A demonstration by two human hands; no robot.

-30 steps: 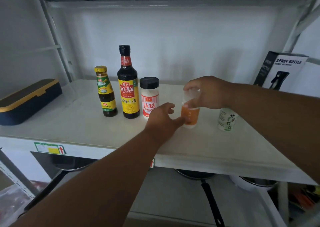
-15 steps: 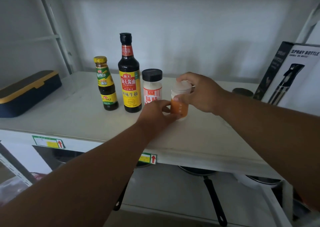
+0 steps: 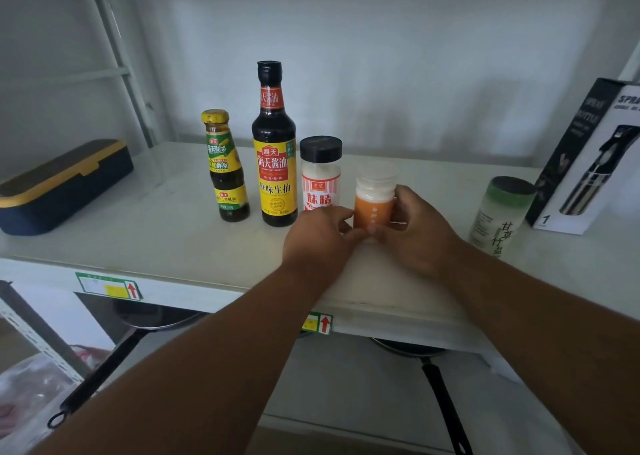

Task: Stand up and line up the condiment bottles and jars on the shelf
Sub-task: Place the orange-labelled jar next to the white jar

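Here, both hands cup orange jar (image 3: 374,208), near shelf (image 3: 173,246) front.

Navy lunch box (image 3: 62,184) left, spray-bottle box (image 3: 588,163) right, pans (image 3: 446,409) below.

Small bottle (image 3: 227,167): dark, yellow cap, green/yellow label. Tall bottle (image 3: 274,146): black, yellow label w/ red. Jar (image 3: 320,174): white, black lid, red/white stripes. Orange jar (image 3: 374,200): clear lid. Case (image 3: 62,186): navy w/ yellow trim. Shelf (image 3: 173,246): white.
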